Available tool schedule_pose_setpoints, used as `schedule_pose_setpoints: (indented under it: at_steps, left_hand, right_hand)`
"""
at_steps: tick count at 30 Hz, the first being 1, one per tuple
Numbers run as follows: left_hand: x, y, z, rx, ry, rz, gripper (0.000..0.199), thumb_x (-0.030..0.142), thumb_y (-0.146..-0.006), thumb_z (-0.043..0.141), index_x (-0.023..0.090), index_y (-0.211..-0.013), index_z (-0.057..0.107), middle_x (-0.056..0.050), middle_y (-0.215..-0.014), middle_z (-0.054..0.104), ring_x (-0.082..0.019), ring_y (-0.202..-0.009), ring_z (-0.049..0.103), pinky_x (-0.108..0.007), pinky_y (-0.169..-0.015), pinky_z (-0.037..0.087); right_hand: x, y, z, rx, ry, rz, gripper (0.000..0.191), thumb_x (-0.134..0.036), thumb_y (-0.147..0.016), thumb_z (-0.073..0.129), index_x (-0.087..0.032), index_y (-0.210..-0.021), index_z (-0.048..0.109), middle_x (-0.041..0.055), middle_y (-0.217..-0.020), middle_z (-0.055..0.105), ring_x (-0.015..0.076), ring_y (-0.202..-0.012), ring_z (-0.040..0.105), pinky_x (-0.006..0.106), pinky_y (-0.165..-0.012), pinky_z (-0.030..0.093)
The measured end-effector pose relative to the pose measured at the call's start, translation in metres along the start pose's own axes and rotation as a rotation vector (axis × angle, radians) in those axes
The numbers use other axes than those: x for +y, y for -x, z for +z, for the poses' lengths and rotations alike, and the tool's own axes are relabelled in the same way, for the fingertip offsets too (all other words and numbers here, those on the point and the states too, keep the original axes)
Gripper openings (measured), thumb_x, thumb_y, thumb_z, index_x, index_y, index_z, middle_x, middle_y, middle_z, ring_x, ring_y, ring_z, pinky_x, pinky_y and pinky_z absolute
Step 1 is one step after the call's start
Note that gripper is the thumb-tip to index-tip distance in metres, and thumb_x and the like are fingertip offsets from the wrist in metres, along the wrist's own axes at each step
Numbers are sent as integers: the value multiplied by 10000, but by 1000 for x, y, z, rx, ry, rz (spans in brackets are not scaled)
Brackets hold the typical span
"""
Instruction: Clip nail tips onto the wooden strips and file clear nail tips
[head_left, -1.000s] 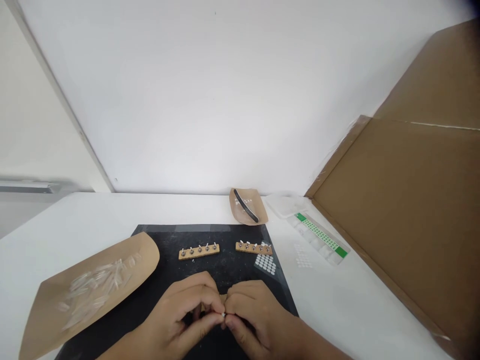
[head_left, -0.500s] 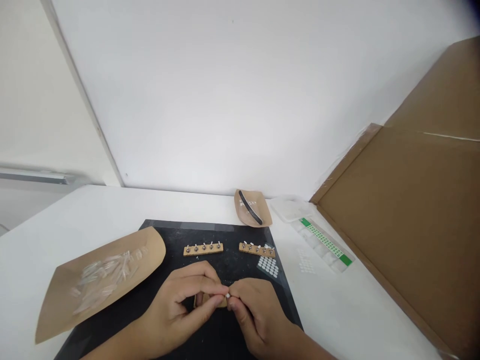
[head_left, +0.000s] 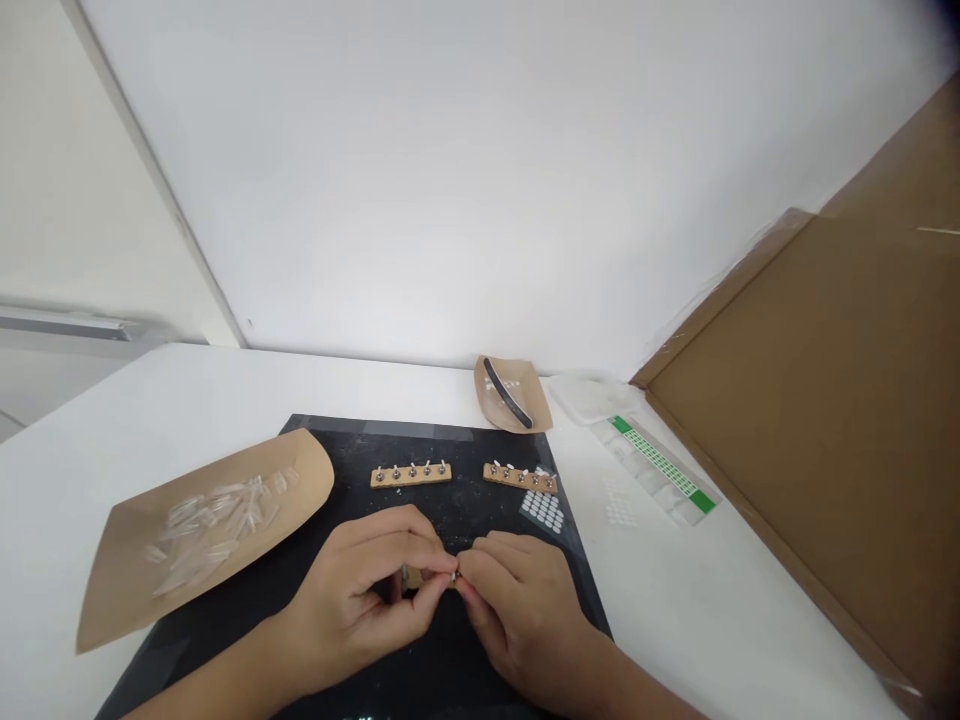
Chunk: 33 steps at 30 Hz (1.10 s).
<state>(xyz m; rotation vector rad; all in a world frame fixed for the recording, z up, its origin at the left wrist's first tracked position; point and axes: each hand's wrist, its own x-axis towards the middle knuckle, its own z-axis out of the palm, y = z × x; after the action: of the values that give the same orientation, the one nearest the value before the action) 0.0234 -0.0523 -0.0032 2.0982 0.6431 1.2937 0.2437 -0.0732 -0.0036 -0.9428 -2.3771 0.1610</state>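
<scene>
Left hand (head_left: 375,590) and right hand (head_left: 521,600) have shifted closer to the wooden strip (head_left: 405,480) since a second ago.
Both pinch narrowly, fingertips meeting around a tiny white piece (head_left: 454,577) at lower centre; a brown piece (head_left: 413,578) shows, partly hidden, behind the left hand.

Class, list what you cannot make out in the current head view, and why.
All in the head view:
Small white piece: too small, crowded by the left hand and right hand.
Tan piece: partly hidden by the left hand.
Clear pieces: overlapping, too blurred to count.
Cardboard: cut off by the right edge.
</scene>
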Motion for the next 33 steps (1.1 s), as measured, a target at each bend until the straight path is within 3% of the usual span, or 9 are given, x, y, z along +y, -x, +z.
schedule_pose_setpoints:
  at_steps: [10, 16, 20, 33]
  left_hand:
    - [3, -8, -2, -4, -16, 83, 255, -29, -904, 673, 152, -1058, 768, -79, -847, 731, -104, -600, 623, -170, -492, 483]
    - [5, -10, -4, -9, -92, 148, 255, -48, -892, 682, 130, -1059, 756, -84, -830, 732, -132, -676, 663, -201, -581, 538]
    - [5, -8, -4, -25, -99, 137, 295, -56, -904, 656, 132, -1117, 737, -87, -858, 733, -156, -741, 692, -236, -648, 579]
    - [2, -6, -5, -27, -123, 152, 286, -47, -902, 672, 129, -1119, 736, -87, -859, 730, -158, -732, 697, -235, -625, 582]
  right_hand:
    - [-1, 0, -1, 30, 14, -9, 276, -215, -1110, 428, -210, -855, 533, -17, -725, 598, 146, -641, 482, 307, -616, 279]
    - [0, -1, -4, 12, 25, -1, 290, -217, -1113, 427, -211, -841, 527, -24, -722, 591, 144, -640, 481, 320, -616, 258]
    - [-1, -1, -4, 5, 33, 8, 297, -227, -1119, 418, -211, -845, 534, -22, -726, 598, 148, -647, 488, 326, -625, 258]
    - [-5, -1, -4, -35, -78, 108, 297, -238, -1113, 415, -218, -851, 553, -29, -738, 618, 143, -653, 521, 316, -631, 282]
